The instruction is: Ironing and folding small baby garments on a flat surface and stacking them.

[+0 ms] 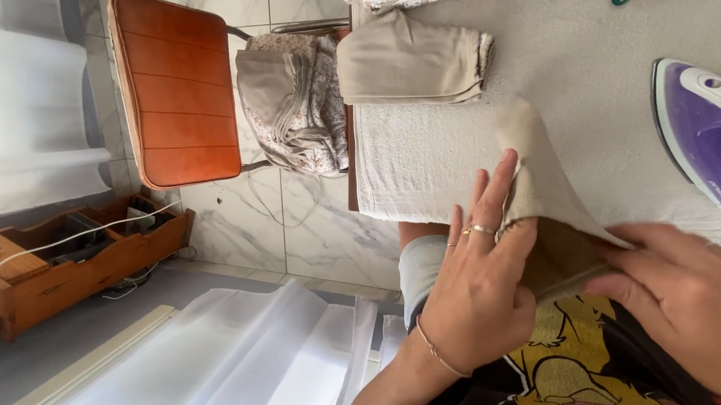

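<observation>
The left hand (477, 292) lies flat, fingers (491, 197) spread and pressed on a small beige cloth piece (536, 177), its thumb tucked under the lifted fold. The right hand (688, 289) pinches the same cloth's lower edge between thumb and fingertips. The step looks like folding or smoothing the piece on the white towel-covered surface (409, 165); the next move likely calls for flattening the raised corner. A purple and white iron (715, 131) stands near on the right. A folded beige garment (410, 59) lies beyond; the towel's edge is close on the left.
</observation>
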